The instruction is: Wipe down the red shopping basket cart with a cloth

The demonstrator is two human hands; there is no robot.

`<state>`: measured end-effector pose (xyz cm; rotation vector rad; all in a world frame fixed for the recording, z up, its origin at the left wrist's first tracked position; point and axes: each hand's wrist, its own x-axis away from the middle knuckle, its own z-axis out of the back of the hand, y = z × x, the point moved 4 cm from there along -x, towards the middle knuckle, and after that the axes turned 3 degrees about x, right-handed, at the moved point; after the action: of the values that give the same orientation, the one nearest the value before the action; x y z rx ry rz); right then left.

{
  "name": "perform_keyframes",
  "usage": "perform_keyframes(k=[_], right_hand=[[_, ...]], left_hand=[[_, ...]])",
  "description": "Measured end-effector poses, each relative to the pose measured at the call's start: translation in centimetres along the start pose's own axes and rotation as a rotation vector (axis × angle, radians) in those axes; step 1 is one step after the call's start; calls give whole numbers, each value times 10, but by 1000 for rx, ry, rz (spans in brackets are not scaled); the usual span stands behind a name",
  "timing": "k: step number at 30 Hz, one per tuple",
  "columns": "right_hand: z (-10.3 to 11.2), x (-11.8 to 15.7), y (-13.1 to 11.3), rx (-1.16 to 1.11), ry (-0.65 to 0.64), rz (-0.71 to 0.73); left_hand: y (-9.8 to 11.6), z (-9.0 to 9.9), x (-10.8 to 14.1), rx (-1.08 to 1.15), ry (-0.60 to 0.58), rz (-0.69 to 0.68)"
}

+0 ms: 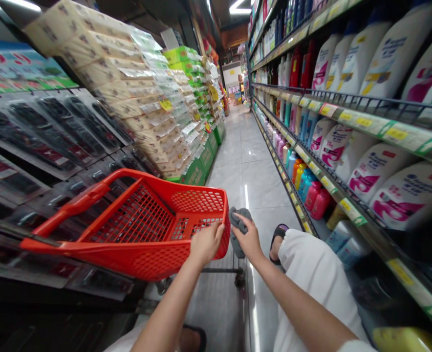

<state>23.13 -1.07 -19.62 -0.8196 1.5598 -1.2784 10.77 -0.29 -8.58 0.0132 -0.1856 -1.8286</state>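
Note:
A red shopping cart (142, 261) stands on the floor in front of me, its perforated basket empty as far as it shows. My left hand (206, 243) is closed over the basket's rim at its right end. Just right of that rim, my right hand (248, 238) holds a grey cloth (238, 244), its fingers pressed on the upper part while the lower part hangs down beside the cart's end wall. The cart's metal frame and a wheel (240, 279) show below the hands.
Shelves (395, 129) of shampoo bottles line the right side. On the left are packaged goods (65, 129) on hooks and tall stacks of packs (139, 93). A tiled aisle (236, 142) runs ahead. My legs in white trousers (314, 274) are close below.

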Motion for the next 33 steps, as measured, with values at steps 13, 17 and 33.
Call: perform_keyframes(k=[13, 17, 33], right_hand=[[-39, -127, -34, 717, -220, -6], [-35, -73, -35, 696, -237, 77], [-46, -139, -25, 531, -218, -21]], left_hand=[[-81, 21, -5, -153, -68, -46], [-84, 20, -9, -157, -75, -4], [-89, 18, 25, -216, -38, -86]])
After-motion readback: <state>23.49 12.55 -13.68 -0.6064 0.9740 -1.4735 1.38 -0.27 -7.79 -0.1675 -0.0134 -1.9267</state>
